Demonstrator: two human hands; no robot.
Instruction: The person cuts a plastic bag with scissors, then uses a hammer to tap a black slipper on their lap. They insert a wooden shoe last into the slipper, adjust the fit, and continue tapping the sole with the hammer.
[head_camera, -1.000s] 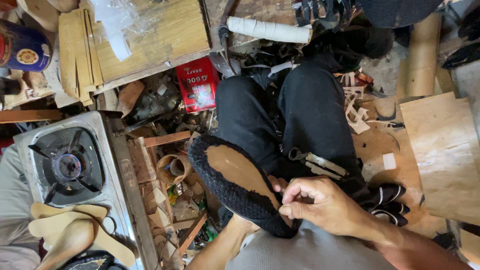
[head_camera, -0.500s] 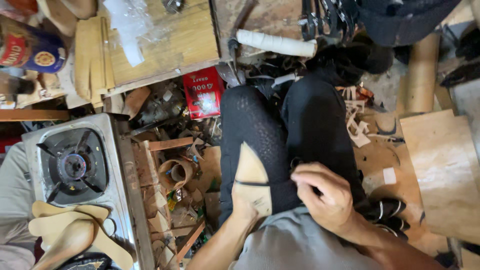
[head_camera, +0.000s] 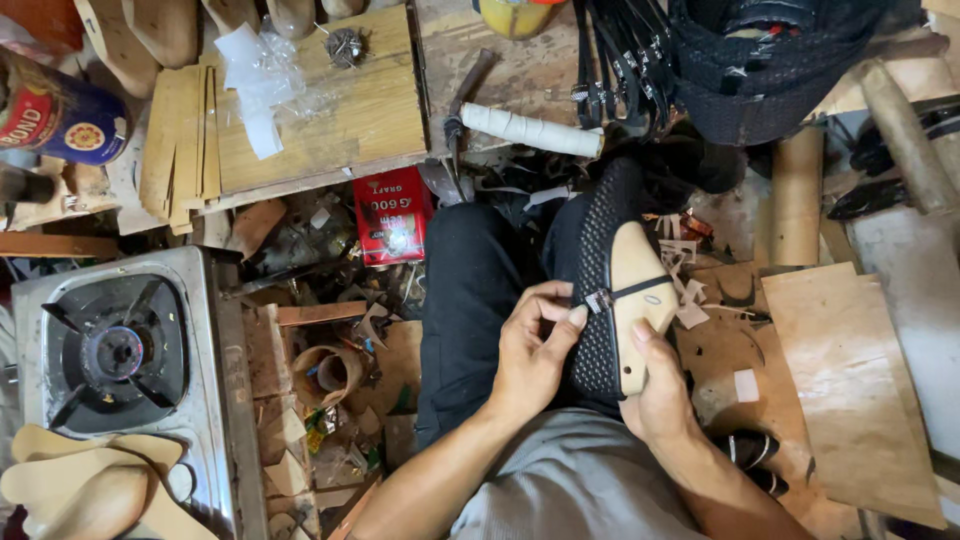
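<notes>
— Where is the shoe?
— The black mesh shoe (head_camera: 600, 270) on its pale wooden last (head_camera: 638, 290) lies over the lap, right of centre. The right hand (head_camera: 660, 395) clasps its near end; the left hand (head_camera: 530, 350) pinches the strap buckle (head_camera: 598, 300) at the shoe's left edge.
— Any packages?
— A red rectangular packet (head_camera: 392, 216) with white print lies left of the knees. Far left, a round blue can with a red band (head_camera: 55, 112). Near left, a gas stove (head_camera: 120, 355).
</notes>
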